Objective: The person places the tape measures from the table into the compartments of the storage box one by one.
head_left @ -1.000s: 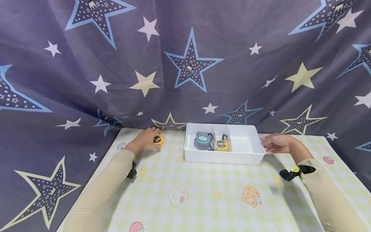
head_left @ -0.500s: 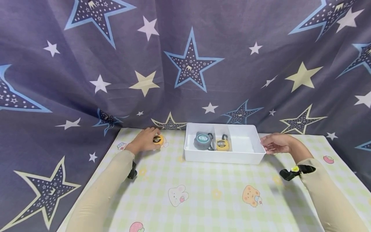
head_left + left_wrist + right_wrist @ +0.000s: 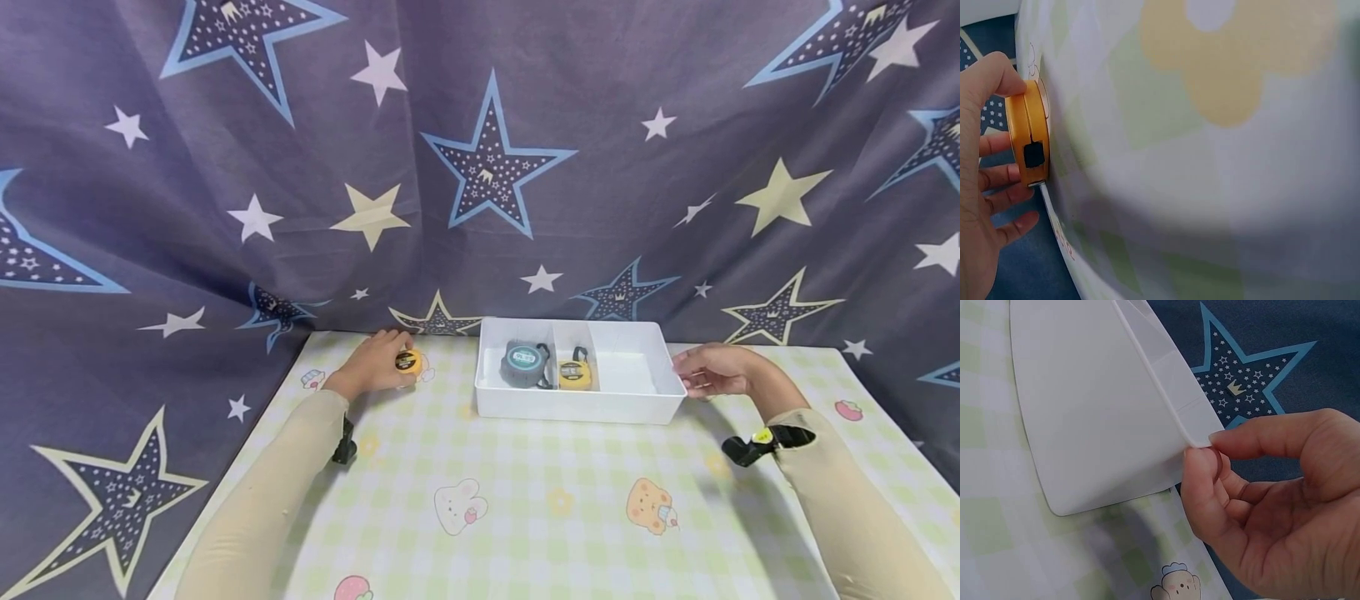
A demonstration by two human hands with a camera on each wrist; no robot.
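Note:
At the back left of the table, my left hand (image 3: 374, 361) grips a small round yellow tape measure (image 3: 408, 362) with a black label. In the left wrist view the tape measure (image 3: 1027, 132) stands on edge close to the cloth, its black button facing the camera. A white divided box (image 3: 577, 407) stands to the right. Its left compartment holds a grey tape measure (image 3: 523, 364) with a teal label and black strap; the middle one holds a yellow tape measure (image 3: 574, 375) with a black strap. My right hand (image 3: 714, 371) pinches the box's right rim between thumb and finger, at a corner.
A green-and-white checked cloth (image 3: 517, 467) with cartoon prints covers the table. Directly behind the box hangs a dark blue star-patterned curtain (image 3: 465, 267), which also runs along the left side.

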